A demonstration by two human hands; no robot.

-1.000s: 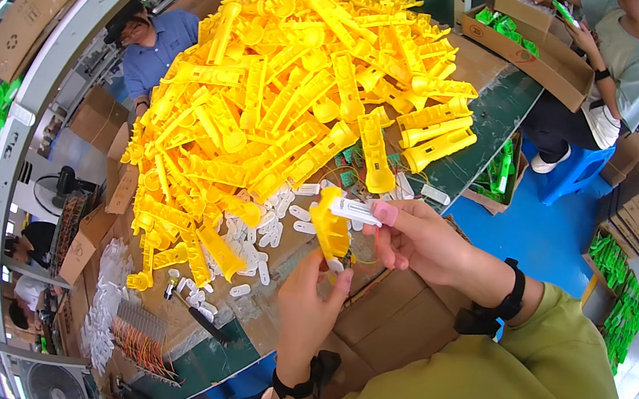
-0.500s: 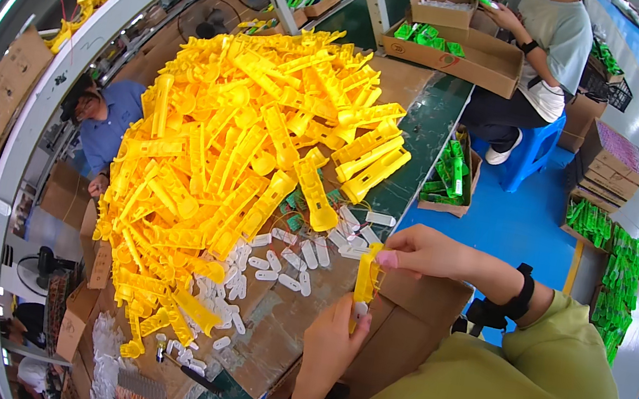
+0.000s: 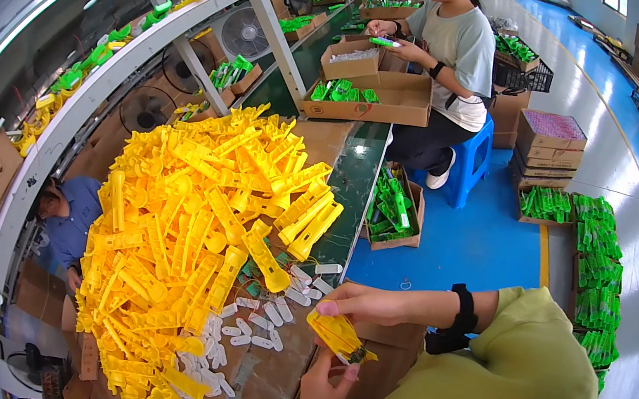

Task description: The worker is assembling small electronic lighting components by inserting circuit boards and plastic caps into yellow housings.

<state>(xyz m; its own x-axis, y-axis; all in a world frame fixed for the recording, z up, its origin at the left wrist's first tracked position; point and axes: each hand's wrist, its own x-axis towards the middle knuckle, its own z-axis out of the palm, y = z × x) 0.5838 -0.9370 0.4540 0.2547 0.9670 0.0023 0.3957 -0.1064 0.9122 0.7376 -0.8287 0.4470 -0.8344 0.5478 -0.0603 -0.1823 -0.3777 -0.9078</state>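
Observation:
A yellow plastic housing (image 3: pixel 336 334) with an open hollow side is held between my two hands, tilted over the near edge of the bench. Thin wires run along it, and a small dark and green part shows at its lower end. My right hand (image 3: pixel 353 302) pinches the upper end. At the lower end, my left hand (image 3: pixel 324 391) grips with thumb and fingers. Just left of my hands lie several small white plastic pieces (image 3: pixel 265 323), and past them rises a large heap of similar yellow housings (image 3: pixel 188 237). Green circuit boards peek out partly hidden under the heap.
Cardboard covers the green bench (image 3: pixel 356 180). Another person (image 3: pixel 451 53) sits on a blue stool (image 3: pixel 472 161) at the far side, handling a green piece behind a cardboard box (image 3: pixel 402 100). Green parts fill a box (image 3: pixel 394 211) on the floor. A metal frame (image 3: pixel 261 11) stands along the left.
My view has swung up, showing more of the far bench. The housing has turned from near upright to a slant, its hollow side and wires now showing. Both hands still hold it.

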